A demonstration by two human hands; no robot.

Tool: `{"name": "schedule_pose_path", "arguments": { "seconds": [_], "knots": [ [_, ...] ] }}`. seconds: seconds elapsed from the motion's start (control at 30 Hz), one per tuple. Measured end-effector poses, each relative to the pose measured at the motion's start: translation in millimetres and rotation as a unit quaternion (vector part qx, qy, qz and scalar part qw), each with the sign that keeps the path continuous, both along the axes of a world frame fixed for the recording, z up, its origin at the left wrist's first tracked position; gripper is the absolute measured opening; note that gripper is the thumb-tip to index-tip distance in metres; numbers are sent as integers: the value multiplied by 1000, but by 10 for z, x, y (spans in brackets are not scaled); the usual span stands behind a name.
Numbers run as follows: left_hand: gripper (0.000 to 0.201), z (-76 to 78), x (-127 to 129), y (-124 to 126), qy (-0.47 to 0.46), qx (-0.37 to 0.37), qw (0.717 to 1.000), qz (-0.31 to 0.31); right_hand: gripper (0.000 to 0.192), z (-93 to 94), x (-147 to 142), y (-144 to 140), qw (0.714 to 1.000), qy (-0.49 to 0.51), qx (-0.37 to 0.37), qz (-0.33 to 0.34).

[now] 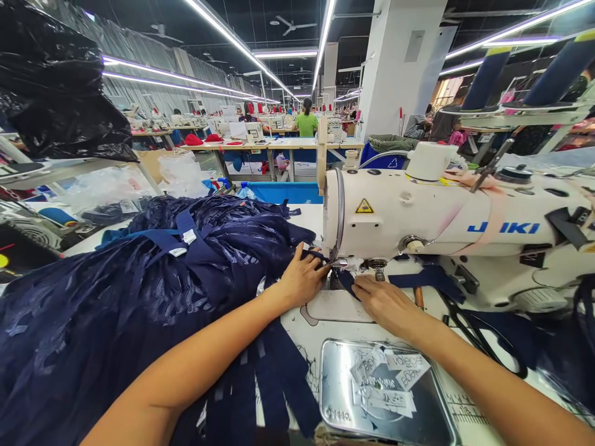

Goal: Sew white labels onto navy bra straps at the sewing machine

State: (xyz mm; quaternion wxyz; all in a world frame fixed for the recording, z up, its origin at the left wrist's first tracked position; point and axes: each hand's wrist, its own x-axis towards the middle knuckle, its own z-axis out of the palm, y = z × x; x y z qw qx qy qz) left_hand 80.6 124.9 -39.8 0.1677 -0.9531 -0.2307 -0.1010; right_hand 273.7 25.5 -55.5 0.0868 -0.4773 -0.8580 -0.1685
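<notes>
My left hand (302, 280) lies flat on dark navy fabric (139, 291), pressing it down just left of the needle of a white sewing machine (446, 229). My right hand (385, 303) rests on the machine bed, fingertips on a narrow navy strip (348, 282) beside the presser foot. A large heap of navy garments with white labels covers the table to the left. Several navy strips (274, 378) hang over the near table edge.
A metal tin (385, 390) holding paper labels sits at the near edge. Black scissors (478, 328) lie under the machine arm. Blue thread cones (488, 74) stand on top right. A black plastic bag (56, 80) hangs at upper left. Other workers sit at far tables.
</notes>
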Motion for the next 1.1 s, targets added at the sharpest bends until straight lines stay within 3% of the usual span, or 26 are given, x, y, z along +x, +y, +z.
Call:
{"name": "schedule_pose_path", "arguments": {
  "seconds": [0.5,0.83,1.1],
  "knots": [
    [30,-23,5,36,-9,8,1000,-15,21,108,-102,-4,998,-3,-65,-2],
    [29,-50,13,53,-13,8,1000,-13,22,76,-126,-2,999,19,-50,-3],
    [29,-76,12,64,-24,7,1000,-17,20,143,-166,-21,997,7,-81,-13]
  ]
}}
